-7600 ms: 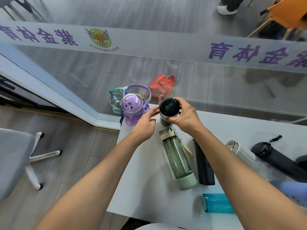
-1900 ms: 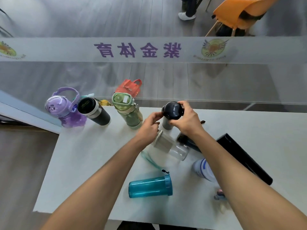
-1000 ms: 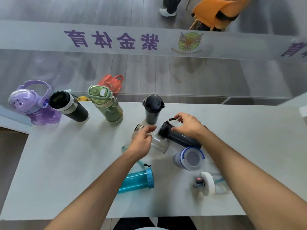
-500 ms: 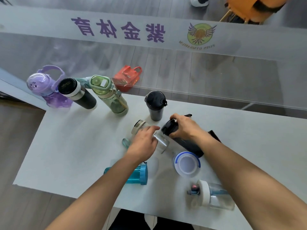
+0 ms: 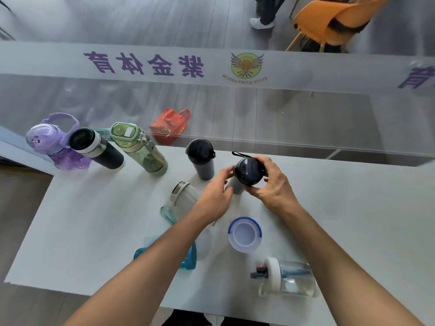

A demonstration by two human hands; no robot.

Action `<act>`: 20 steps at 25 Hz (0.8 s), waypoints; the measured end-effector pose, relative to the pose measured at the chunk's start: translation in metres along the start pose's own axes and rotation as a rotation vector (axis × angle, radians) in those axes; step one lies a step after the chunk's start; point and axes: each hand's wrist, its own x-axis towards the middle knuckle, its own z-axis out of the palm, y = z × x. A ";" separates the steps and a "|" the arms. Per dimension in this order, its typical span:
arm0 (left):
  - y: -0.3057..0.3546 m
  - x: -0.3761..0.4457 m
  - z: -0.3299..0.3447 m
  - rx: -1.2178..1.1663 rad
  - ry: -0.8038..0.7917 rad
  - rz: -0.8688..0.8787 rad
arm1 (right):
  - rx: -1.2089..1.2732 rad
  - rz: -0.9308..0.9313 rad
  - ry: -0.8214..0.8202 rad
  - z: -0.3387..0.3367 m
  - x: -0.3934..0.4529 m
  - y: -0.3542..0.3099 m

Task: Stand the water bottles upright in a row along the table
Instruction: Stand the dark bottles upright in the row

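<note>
You are holding a black-lidded bottle (image 5: 247, 171) upright between both hands near the far edge of the white surface (image 5: 353, 220), just to the right of the row. Your right hand (image 5: 273, 187) is curling round its lid from the right, fingers (image 5: 263, 161) wrapping over the far side and thumb pressing the near rim, while your left hand (image 5: 215, 196) is pinching the bottle's left side with fingertips and thumb. Whether its base is touching the surface you cannot tell, since your hands are hiding it. Four bottles are already standing along the far edge: a purple handled bottle (image 5: 51, 142) at the left end, a black flask with a silver band (image 5: 94, 149) beside it, a green transparent bottle (image 5: 136, 147) next, and a dark grey tumbler (image 5: 201, 158) just left of the one you are holding. Nearer to you, a clear bottle with a metal collar (image 5: 182, 196) is lying on its side, partly under your left wrist; a teal bottle (image 5: 188, 257) is lying under your left forearm; a blue-rimmed white bottle (image 5: 244, 234) is sitting with its round end facing up; and a clear bottle with a white cap (image 5: 284, 277) is lying on its side near the front edge. Beyond the glass panel, a red bag (image 5: 169, 125) is sitting on the floor and an orange chair (image 5: 334, 17) is standing farther back.
</note>
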 end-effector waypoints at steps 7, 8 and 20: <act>0.008 0.020 0.010 -0.115 0.010 -0.036 | -0.063 0.075 0.071 -0.001 0.015 0.001; 0.009 0.024 0.011 -0.123 0.018 -0.048 | -0.076 0.080 0.065 -0.003 0.019 0.001; 0.011 0.019 0.015 -0.111 0.056 -0.109 | -0.063 0.183 0.046 -0.013 0.019 0.009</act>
